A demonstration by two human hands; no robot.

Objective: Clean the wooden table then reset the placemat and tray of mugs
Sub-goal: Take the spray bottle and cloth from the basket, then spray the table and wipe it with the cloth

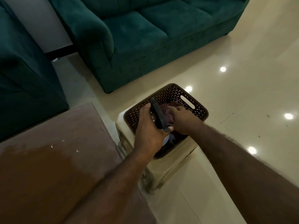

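The wooden table (53, 167) fills the lower left, with a few small white crumbs (52, 146) on its top. To its right a brown perforated basket (174, 92) sits on a beige plastic stool (174, 160). My left hand (150, 126) is over the basket, shut on a flat black object (159, 114) held on edge. My right hand (182, 118) reaches into the basket and rests on a red checked cloth (167, 110); whether it grips the cloth is not clear. No placemat, tray or mugs are in view.
A dark green sofa (145, 38) stands behind the basket and a matching armchair (24, 78) at the left. Glossy cream floor tiles (242, 94) spread to the right, with ceiling lights reflected in them.
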